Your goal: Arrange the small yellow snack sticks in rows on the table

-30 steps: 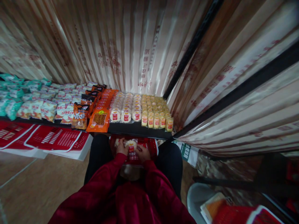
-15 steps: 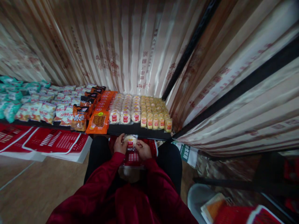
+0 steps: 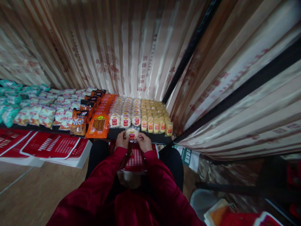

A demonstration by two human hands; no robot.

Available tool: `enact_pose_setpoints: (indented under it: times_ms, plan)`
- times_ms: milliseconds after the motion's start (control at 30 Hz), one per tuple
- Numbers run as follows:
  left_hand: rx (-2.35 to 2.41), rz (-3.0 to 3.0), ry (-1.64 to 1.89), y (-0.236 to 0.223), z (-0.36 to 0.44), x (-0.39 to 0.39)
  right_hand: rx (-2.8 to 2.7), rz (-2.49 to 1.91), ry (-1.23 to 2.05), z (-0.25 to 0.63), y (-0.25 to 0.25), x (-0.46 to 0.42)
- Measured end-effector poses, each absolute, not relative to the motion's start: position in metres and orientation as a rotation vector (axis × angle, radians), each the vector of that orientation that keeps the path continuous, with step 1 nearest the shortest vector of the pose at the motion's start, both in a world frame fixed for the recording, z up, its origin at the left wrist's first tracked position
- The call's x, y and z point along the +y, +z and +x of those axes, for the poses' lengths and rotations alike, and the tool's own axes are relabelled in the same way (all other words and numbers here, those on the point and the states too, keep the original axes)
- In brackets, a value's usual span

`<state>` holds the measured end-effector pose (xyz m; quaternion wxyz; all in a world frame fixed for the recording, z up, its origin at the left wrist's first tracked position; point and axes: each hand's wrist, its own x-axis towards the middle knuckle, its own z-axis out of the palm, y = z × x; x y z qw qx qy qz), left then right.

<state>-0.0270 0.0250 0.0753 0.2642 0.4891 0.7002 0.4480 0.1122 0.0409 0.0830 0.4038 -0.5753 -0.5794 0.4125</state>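
Between my two hands is a round white rice cracker [image 3: 132, 135] in a clear wrapper with a red label. My left hand [image 3: 122, 140] pinches its left edge, and my right hand [image 3: 144, 142] pinches its right edge. It is held just at the front edge of the black shelf [image 3: 113, 133]. Behind it on the shelf stand rows of the same wrapped crackers [image 3: 125, 120]. To their right are rows of small yellow wrapped snacks [image 3: 156, 124]. Below my hands, a red perforated basket [image 3: 134, 161] sits between my knees.
Orange snack packs [image 3: 97, 124], brown-and-black bags [image 3: 78, 121], white bags [image 3: 47, 116] and green bags [image 3: 10, 114] line the shelf leftward. Red baskets [image 3: 53, 144] stand under it. A pleated curtain [image 3: 131, 47] hangs behind, crossed by a dark slanted pole [image 3: 190, 53]. A grey tub [image 3: 202, 201] is at lower right.
Both hands have lifted the wrapped cracker up and forward, from above the basket to the shelf's front edge. The view has shifted slightly.
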Motion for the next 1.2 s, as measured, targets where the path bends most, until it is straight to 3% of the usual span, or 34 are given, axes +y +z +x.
enact_pose_setpoints:
  times_ms: [433, 1200]
  plan:
    - [2.027, 1.403, 1.136, 0.065, -0.024, 0.075, -1.473, -1.412, 0.769, 0.090, 0.073, 0.050]
    - [2.181, 1.550, 0.965, 0.093, -0.002, 0.095, -1.822, -1.425, 0.494, 0.086, 0.057, 0.057]
